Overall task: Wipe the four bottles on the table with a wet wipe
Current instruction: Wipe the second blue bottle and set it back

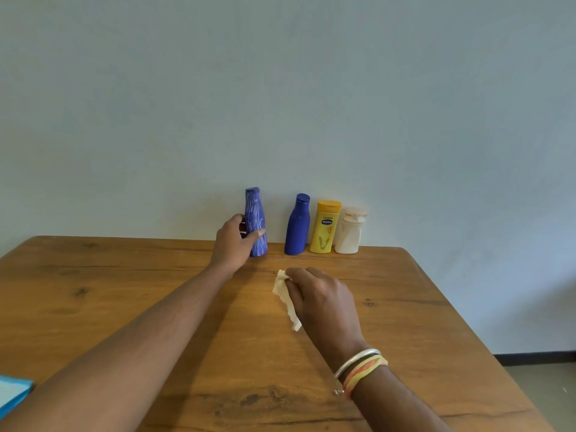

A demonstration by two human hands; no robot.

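— At the far edge of the wooden surface (124, 291), which bottle is in hand?
— Patterned blue bottle (256, 224), slightly tilted, left grip (232, 241) wrapped round its lower body. To its right, apart from it, the plain blue bottle (297, 227), yellow Vaseline bottle (325, 227) and white pump bottle (349, 233) stand in a row by the wall.
— And the wet wipe (285, 294)?
— Crumpled on the surface nearer the camera, pinched by the right grip (318, 297). Wiping of this bottle looks about to begin; next, the wipe must come up to the steadied bottle.

left hand (235, 241): extended, grip curled | right hand (321, 302): palm down, pinching
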